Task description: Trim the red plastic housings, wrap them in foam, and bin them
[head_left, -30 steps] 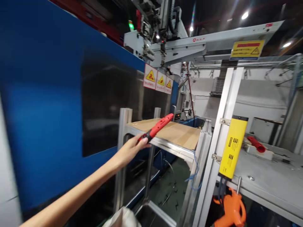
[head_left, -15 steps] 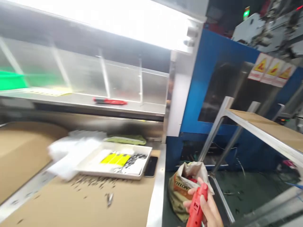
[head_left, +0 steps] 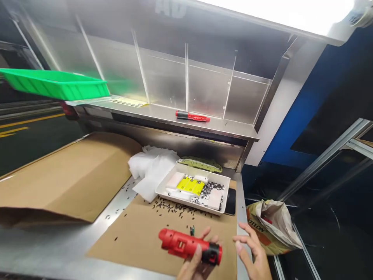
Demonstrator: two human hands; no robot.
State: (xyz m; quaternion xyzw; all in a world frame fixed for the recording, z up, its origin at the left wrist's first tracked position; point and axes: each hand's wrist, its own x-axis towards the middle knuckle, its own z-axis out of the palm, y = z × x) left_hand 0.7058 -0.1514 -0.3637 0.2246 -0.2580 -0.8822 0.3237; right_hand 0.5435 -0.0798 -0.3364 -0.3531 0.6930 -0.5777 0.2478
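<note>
In my left hand (head_left: 194, 268) is a red, tube-shaped plastic housing (head_left: 182, 244) with a black end. The thumb presses its near side and the other fingers are partly hidden behind it. It is held tilted above the cardboard sheet (head_left: 140, 241) on the bench. To its right, my right hand (head_left: 253, 252) has fingers apart and holds nothing, near the bench's right edge. Just behind the housing lies a small dark metallic item (head_left: 192, 230), too small to name. A similar red and black piece (head_left: 192, 116) rests on the shelf.
A white tray (head_left: 190, 202) holds yellow labels and small black parts; more black bits lie scattered before it. Beside it are a phone (head_left: 231, 201), white wrapping (head_left: 154, 163) and a large cardboard box (head_left: 72, 175). An open sack (head_left: 274, 229) stands right; a green bin (head_left: 58, 85) sits left.
The red housing has moved left from in front of the sack to above the bench. Its black end now shows, and two hands are in view instead of one. The camera has turned left.
</note>
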